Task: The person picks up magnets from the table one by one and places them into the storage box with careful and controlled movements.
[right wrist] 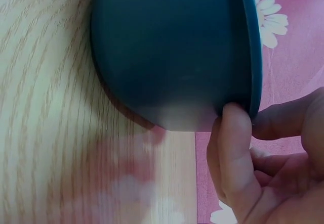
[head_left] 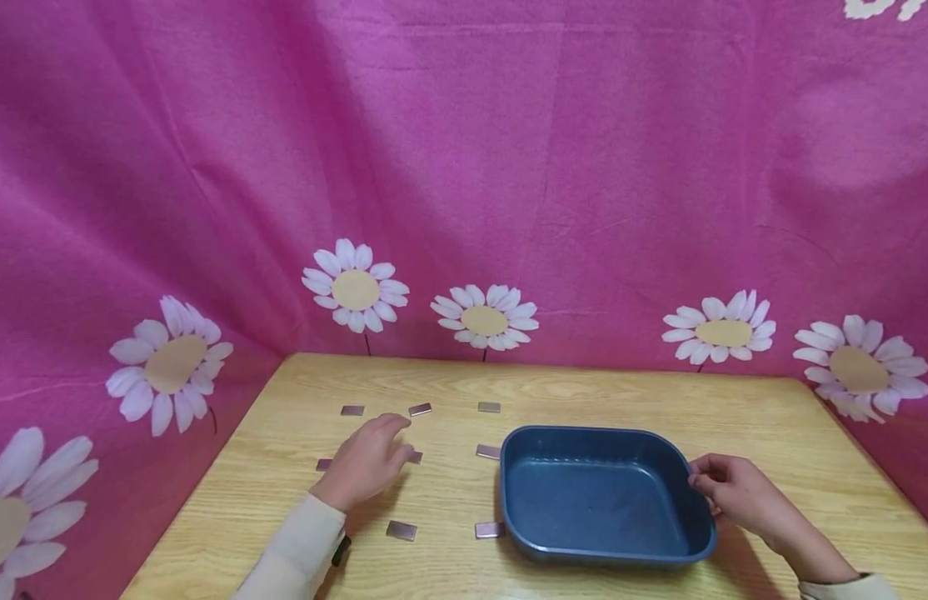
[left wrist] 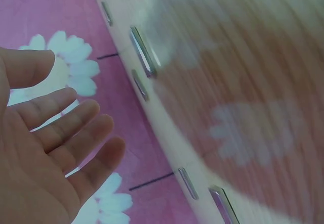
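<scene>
A dark blue plastic basin (head_left: 591,500) with rounded corners stands on the wooden table, its inside bare. At its right end my right hand (head_left: 749,500) pinches the rim; in the right wrist view the fingers (right wrist: 235,138) press against the outer wall below the lip. My left hand (head_left: 370,458) is over the tabletop left of the basin, fingers loosely extended and the palm (left wrist: 35,168) holding nothing. Around it lie several small shiny rectangular metal pieces, among them one piece (head_left: 401,531) nearer me and another (head_left: 421,409) beyond the fingertips. The hand partly covers two pieces.
Two metal pieces, one at the basin's left wall (head_left: 488,452) and one by its near left corner (head_left: 490,530), lie close to the basin. A pink cloth (head_left: 546,183) with daisies hangs behind the table (head_left: 584,383) and along its sides.
</scene>
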Demonstrator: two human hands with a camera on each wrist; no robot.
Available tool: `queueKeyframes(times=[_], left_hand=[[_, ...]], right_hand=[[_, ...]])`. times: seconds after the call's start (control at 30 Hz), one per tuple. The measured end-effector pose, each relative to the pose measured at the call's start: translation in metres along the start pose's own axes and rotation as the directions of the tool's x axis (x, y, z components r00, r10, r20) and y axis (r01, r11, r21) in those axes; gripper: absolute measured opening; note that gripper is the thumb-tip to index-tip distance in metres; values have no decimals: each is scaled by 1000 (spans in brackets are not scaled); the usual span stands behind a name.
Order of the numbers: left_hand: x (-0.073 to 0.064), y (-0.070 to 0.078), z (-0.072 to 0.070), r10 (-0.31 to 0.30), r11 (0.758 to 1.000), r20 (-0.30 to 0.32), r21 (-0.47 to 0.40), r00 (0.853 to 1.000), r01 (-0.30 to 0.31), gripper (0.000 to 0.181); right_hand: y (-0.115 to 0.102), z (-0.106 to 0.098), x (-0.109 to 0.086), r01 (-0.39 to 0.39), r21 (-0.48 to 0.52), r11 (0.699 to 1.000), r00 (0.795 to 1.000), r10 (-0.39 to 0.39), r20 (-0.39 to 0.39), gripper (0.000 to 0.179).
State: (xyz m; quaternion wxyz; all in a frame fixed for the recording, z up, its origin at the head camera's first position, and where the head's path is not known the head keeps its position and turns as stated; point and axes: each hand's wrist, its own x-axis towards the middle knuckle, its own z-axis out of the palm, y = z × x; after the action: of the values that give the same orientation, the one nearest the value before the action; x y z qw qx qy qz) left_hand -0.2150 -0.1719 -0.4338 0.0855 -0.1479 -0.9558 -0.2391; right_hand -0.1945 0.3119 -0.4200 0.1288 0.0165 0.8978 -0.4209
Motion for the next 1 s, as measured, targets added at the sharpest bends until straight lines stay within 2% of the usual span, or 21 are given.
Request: queueKeyframes(times=[0.13, 0.27, 0.57, 0.83, 1.0], left_hand=[[3, -14, -3, -9, 1000, -9, 23, 1000, 9, 32], [10, -30, -13, -20, 998, 4, 61, 1000, 20, 32], [22, -57, -33, -40, 990, 23, 140, 999, 37, 32], [30, -77, -39, -115, 973, 50, 207, 992, 102, 31], [37, -88, -37, -190, 963, 91, 209, 978, 168, 21]], right_hand=[[-1, 1, 0, 12, -4, 1000, 1000, -12, 6, 24], [-2, 1, 0, 27, -6, 1000, 1000, -26, 12, 24], [-1, 0, 0, -3, -23, 1000, 1000, 4, 11, 24], [0, 1, -2, 7, -6, 1000, 1000, -7, 25, 25], [-1, -1, 0, 14, -15, 1000, 1000, -14, 17, 27]])
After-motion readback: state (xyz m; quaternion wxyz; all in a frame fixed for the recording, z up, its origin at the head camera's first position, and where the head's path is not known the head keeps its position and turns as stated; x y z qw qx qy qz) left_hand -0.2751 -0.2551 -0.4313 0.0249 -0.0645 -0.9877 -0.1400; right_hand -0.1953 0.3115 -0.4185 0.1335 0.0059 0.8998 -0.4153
